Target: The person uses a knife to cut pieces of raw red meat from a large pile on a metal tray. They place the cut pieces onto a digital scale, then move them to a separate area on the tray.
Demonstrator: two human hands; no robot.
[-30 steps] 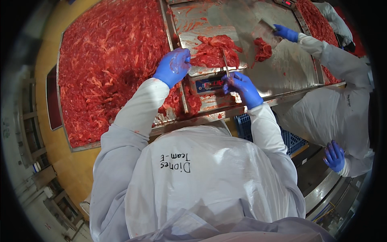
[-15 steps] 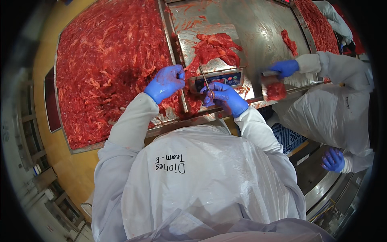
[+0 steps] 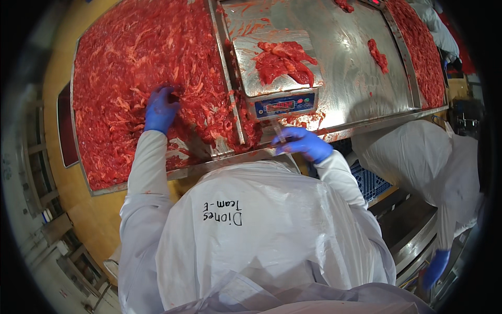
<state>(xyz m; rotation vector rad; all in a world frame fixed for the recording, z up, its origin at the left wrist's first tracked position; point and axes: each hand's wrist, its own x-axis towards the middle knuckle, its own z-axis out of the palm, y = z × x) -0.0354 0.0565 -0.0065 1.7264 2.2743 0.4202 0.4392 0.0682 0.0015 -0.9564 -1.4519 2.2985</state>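
Observation:
My left hand (image 3: 161, 111), in a blue glove, is over the large bed of shredded raw meat (image 3: 125, 68) on the left. Its fingers are curved, with a gap between thumb and forefinger, and touch or nearly touch the meat. In front of the scale, my right hand (image 3: 306, 145), also gloved in blue, is closed around a slim metal tool (image 3: 280, 132), which is blurred and points away from me. Several strips of raw meat (image 3: 285, 62) lie heaped on the platform of the scale (image 3: 241, 57). Below them the scale's blue panel (image 3: 285, 104) has a lit red display.
A steel work surface (image 3: 340, 63) extends right of the scale, bearing a small meat piece (image 3: 377, 56). More meat fills the far right tray (image 3: 415, 52). At right stands a co-worker in a white apron (image 3: 405, 157), blue-gloved hand (image 3: 435, 268) lowered. A blue crate (image 3: 366, 180) sits below.
My left hand has moved left onto the meat bed. My right hand has drawn the tool slightly back from the scale. The co-worker's hand and the meat it held have left the steel surface.

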